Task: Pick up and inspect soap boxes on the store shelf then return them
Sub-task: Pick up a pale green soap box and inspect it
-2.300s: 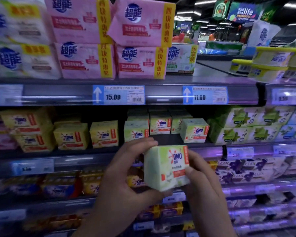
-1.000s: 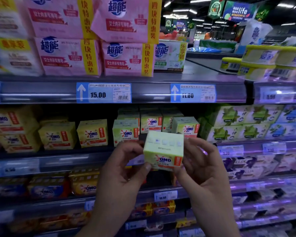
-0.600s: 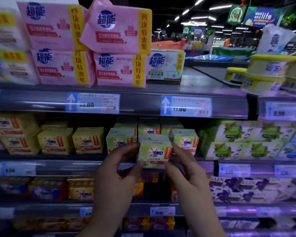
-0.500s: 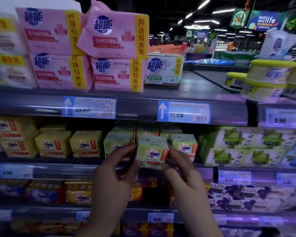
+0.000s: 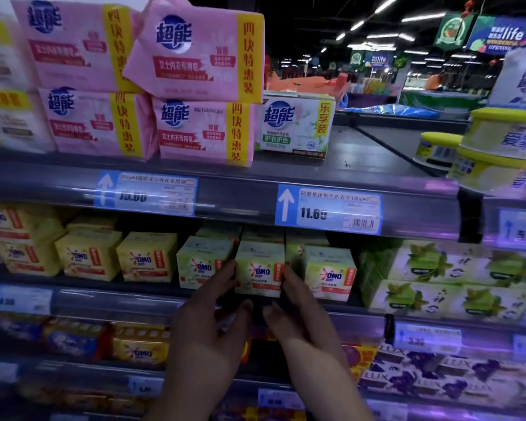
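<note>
Both my hands pinch the green soap box (image 5: pixel 259 268) at the shelf (image 5: pixel 104 299), left hand (image 5: pixel 207 338) at its left, right hand (image 5: pixel 304 329) at its right.

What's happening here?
A person holds a green soap box between the left hand and right hand, fingers on its sides, at the middle shelf. It sits in the gap between two more green boxes, roughly in line with them. Neither hand has let go.

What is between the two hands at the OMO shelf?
Head view: a green OMO soap box, gripped by the left hand on its left side and the right hand on its right.
</note>
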The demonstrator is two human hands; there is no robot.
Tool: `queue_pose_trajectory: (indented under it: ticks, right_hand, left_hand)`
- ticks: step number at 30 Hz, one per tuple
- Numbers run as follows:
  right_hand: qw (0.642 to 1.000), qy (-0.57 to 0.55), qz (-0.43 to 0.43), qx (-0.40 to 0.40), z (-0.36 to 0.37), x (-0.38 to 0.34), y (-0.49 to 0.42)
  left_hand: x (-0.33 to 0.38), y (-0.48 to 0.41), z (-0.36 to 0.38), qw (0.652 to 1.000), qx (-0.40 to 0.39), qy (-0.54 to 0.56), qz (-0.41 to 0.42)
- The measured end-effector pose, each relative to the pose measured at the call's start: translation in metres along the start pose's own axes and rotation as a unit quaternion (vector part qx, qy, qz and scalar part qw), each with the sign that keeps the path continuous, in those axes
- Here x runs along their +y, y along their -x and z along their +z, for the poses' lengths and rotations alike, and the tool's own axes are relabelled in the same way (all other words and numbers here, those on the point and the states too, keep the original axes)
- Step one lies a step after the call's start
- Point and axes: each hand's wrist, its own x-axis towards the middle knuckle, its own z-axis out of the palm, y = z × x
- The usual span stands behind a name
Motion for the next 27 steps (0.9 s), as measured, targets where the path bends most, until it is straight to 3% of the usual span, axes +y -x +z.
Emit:
queue_pose_trajectory:
  ticks: [4, 7, 10, 14, 20, 23, 27]
  right_hand:
    - [0.999, 0.046, 0.001, -0.017, -0.006, -0.004, 0.006]
    - [0.99, 0.114, -0.057, 0.058, -0.022, -0.003, 0.016]
    - [0.972, 0.174, -0.085, 0.132, -0.043, 0.0, 0.023]
    - [0.967, 0.218, -0.048, 0.123, -0.061, -0.002, 0.026]
    - [0.98, 0.182, -0.008, 0.077, -0.071, -0.017, 0.012]
    - [0.977, 0.202, -0.029, 0.056, -0.075, -0.022, 0.014]
    - [0.979, 0.182, -0.079, 0.037, -0.09, -0.025, 0.021]
  left_hand:
    - [0.005, 0.011, 0.0, 0.998, 0.037, -0.018, 0.046]
    - [0.017, 0.022, 0.011, 0.993, 0.013, -0.067, 0.098]
    - [0.028, 0.032, 0.035, 0.993, -0.091, -0.055, 0.054]
    - [0.03, 0.028, 0.07, 0.984, -0.163, 0.001, -0.077]
    - [0.033, 0.015, 0.086, 0.99, -0.132, 0.0, -0.05]
    - [0.041, 0.017, 0.087, 0.99, -0.122, 0.046, -0.06]
    - [0.048, 0.029, 0.081, 0.997, -0.062, 0.056, 0.008]
